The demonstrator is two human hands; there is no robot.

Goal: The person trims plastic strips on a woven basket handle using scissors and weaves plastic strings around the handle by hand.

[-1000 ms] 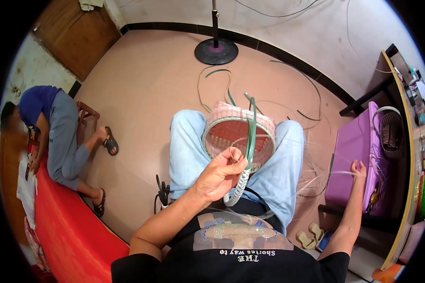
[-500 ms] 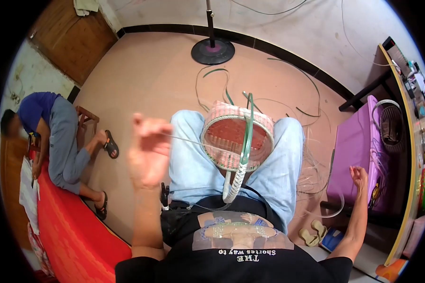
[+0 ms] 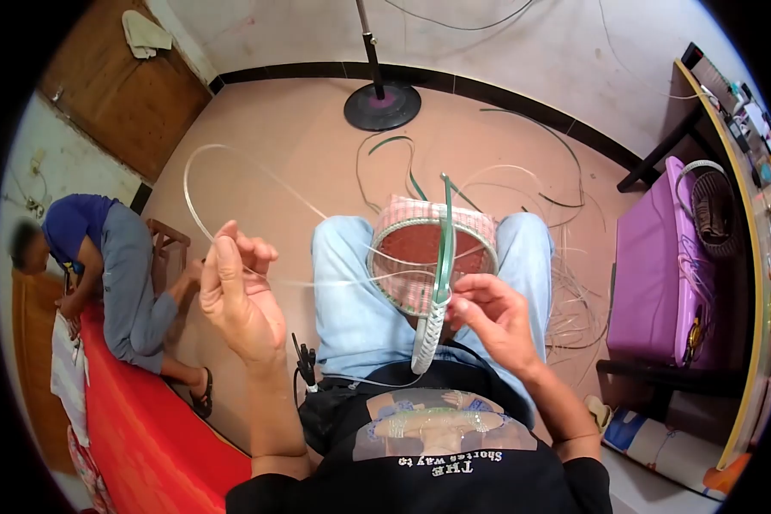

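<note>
The basket point(image 3: 403, 208) sits between the knees point(image 3: 343, 248), its mouth in view, and its handle point(image 3: 445, 248) arches across that mouth, green and bare over the basket, wrapped in a pale plait point(image 3: 429, 336) on the near side. The left hand point(image 3: 243, 295) is up to the left of the basket, thumb and forefinger pinched together on a clear strip point(image 3: 186, 178), the other fingers loosely curled. From that pinch the strip swings out in a wide loop and back toward the basket; another clear length runs from the same hand to the handle. The right hand point(image 3: 495, 324) is at the near right of the basket's rim, fingers half curled, thumb and forefinger close against the handle where plait meets green; whether they grip anything there I cannot tell. The step in hand looks like winding the strip round the handle, plaiting as it goes, with part of the green bare. The next move seems to call for drawing the loop through without a kink and snugging it against the last turn, while the handle is kept steady.
</note>
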